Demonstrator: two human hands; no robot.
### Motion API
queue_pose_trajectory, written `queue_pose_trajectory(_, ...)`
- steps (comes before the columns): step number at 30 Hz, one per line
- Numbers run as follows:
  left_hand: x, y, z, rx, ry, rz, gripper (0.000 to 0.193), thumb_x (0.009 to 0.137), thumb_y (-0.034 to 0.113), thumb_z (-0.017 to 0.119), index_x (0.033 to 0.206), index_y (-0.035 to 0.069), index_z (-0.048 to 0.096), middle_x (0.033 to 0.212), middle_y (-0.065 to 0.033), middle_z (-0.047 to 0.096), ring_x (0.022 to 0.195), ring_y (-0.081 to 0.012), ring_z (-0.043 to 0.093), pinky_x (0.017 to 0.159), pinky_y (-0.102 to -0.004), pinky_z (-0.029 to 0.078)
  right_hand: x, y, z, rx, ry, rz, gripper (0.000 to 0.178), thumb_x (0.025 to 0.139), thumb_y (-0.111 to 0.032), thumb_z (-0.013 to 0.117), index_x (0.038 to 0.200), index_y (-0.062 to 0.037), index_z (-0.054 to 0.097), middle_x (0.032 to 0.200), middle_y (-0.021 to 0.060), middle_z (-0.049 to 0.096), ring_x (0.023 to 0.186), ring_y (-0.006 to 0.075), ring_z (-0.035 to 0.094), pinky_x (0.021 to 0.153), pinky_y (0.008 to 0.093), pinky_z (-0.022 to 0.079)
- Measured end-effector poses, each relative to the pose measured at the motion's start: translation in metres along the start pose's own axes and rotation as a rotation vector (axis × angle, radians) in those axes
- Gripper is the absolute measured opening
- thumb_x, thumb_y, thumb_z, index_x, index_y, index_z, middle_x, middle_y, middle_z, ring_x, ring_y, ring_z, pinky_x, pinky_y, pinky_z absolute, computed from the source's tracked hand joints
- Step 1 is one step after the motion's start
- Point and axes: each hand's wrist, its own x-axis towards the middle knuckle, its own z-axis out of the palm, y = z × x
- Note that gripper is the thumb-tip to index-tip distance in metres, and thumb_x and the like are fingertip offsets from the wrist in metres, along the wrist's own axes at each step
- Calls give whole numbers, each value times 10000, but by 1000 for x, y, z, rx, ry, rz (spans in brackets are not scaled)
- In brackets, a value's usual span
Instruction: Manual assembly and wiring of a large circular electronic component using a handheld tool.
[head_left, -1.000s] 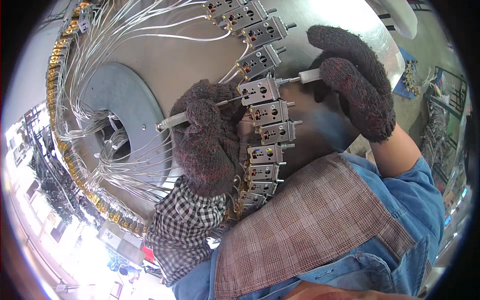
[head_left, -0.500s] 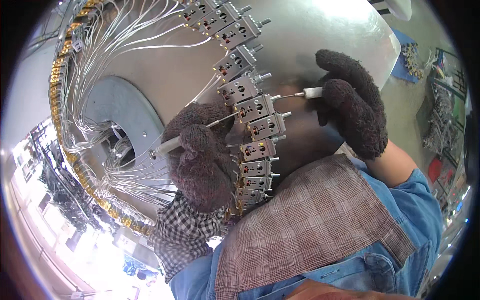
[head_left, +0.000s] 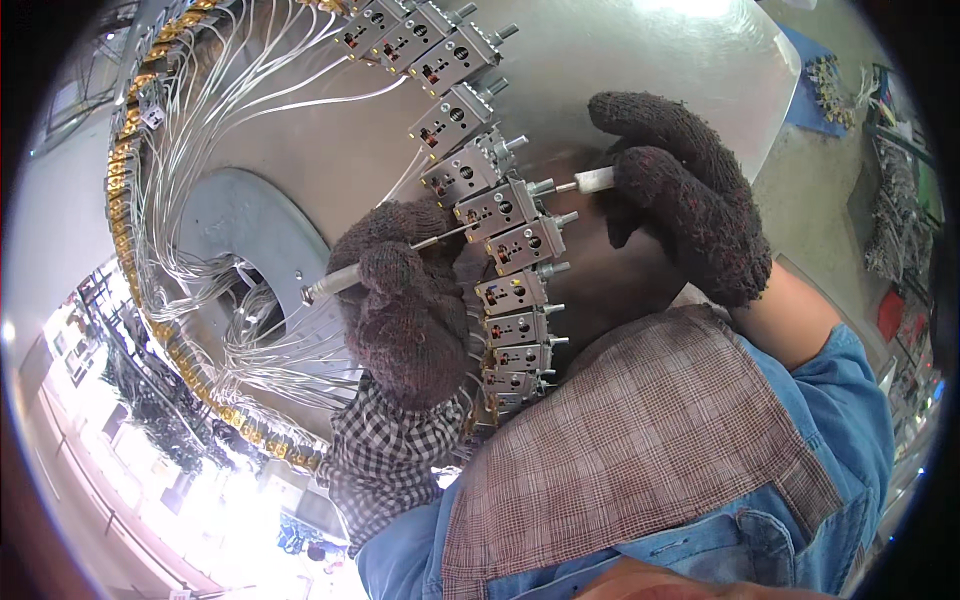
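My left hand (head_left: pixel 405 300), in a dark knitted glove, is closed round a slim screwdriver-like tool (head_left: pixel 340 282) with a whitish handle. Its thin metal shaft reaches the face of a small grey metal switch-like unit (head_left: pixel 497 208) in a curved row. Gloved likewise, my right hand (head_left: pixel 690 195) pinches a white-handled tool (head_left: pixel 594 180) from the right. That tool's metal collar meets the end of the same unit's threaded stud (head_left: pixel 541 187); its thin tip is hidden. Above and below stand several similar units (head_left: pixel 525 245), studs pointing right.
The row edges a large round metal table (head_left: pixel 640 50). White wires (head_left: pixel 200 130) run from brass-coloured parts (head_left: pixel 120 190) along the far rim toward a grey central disc (head_left: pixel 240 195). A blue sheet with small parts (head_left: pixel 815 95) lies at the upper right.
My right hand and its tool have moved left, and the thin shaft that showed before the stud is now out of sight. The row has shifted slightly left in view. Left grip unchanged.
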Motion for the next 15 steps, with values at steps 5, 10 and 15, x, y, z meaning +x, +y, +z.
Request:
queue_pose_trajectory(5, 0, -1, -4, 33, 139, -83, 349, 878, 348, 470, 1011, 28, 500, 1014, -143, 550, 967, -278, 529, 836, -434, 440, 7, 6, 9, 88, 18, -136, 350, 838, -139, 548, 1163, -21, 490, 880, 118, 602, 670, 170, 594, 611, 269, 500)
queue_pose_trajectory(10, 4, 2, 1, 137, 151, -89, 424, 845, 305, 551, 1094, -3, 399, 1013, -160, 503, 905, -276, 552, 674, -344, 536, 10, 5, 6, 10, -34, -157, 340, 846, -179, 544, 1142, -14, 509, 908, 103, 607, 727, 153, 594, 652, 259, 493)
queue_pose_trajectory(15, 0, 0, -11, -91, 20, -20, 364, 834, 271, 571, 1031, -21, 477, 978, -167, 535, 873, -276, 562, 704, -356, 524, 8, -5, 3, -109, -3, 0, 337, 851, -220, 532, 1121, -20, 524, 919, 105, 593, 734, 157, 594, 606, 262, 491)
